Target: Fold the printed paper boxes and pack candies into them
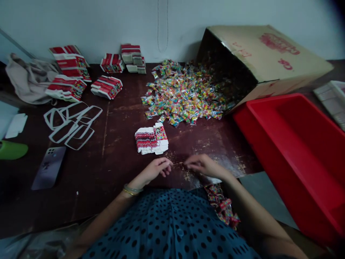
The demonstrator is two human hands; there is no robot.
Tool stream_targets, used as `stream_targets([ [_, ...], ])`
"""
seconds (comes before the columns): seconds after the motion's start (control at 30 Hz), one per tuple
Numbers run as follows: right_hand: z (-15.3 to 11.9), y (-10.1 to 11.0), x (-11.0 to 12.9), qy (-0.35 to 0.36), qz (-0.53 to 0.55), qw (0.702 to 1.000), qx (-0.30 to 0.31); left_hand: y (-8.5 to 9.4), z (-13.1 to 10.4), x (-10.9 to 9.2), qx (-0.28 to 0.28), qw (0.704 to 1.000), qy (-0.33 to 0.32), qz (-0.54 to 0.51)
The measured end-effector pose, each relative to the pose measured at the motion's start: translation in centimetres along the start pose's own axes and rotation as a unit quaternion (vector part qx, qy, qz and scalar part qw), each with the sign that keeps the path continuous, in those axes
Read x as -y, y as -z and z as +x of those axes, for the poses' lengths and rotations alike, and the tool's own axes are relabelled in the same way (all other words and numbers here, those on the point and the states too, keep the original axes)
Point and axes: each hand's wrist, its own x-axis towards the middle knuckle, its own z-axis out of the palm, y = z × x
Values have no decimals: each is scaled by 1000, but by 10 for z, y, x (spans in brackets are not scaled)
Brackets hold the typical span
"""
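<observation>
Both the left hand and right hand are half-curled, the left seemingly empty, the right too blurred to tell; just beyond the left lies a carton stack, then wrapped candies beside a cardboard box

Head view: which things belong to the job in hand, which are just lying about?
Likely in the job:
fanned cartons, nearest the left hand
small clear packets
cardboard box, packets at its mouth
carton stacks farther back
perhaps the red bin

Likely just lying about:
phone
crumpled cloth
green object, cut off by the frame
perhaps the white loops
</observation>
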Motion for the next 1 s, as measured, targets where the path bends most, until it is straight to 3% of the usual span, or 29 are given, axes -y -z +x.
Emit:
stream_targets([
  [0.03,28,-5,-2,39,-48,996,-63,7,-2,2,-26,1000,7,-9],
  [0.1,91,-15,-8,89,-158,975,-130,17,-7,5,-50,999,12,-17],
  [0.2,164,-21,-16,112,-330,934,-73,20,-16,6,-39,999,13,-14],
  [0.3,191,-19,-17,111,-412,904,-20,19,-21,5,-46,999,15,-16],
  [0.4,178,-20,-9,106,-419,902,-16,19,-17,4,-70,995,10,-70],
  [0.5,137,-34,7,123,-408,904,-27,21,-9,3,-72,972,-37,-219],
  [0.6,91,-56,25,207,-306,927,-72,17,-4,1,-108,943,-36,-312],
  [0.67,70,-68,28,184,-241,943,-137,10,-2,1,-142,947,9,-289],
  [0.73,61,-75,25,132,-207,943,-224,5,0,3,-128,960,16,-248],
  [0.8,61,-77,19,112,-156,945,-264,2,4,9,-115,973,3,-199],
  [0.9,65,-77,15,90,-46,955,-277,3,13,21,-98,986,-28,-128],
  [1.0,64,-72,19,68,65,973,-209,2,14,30,-64,993,-23,-101],
])
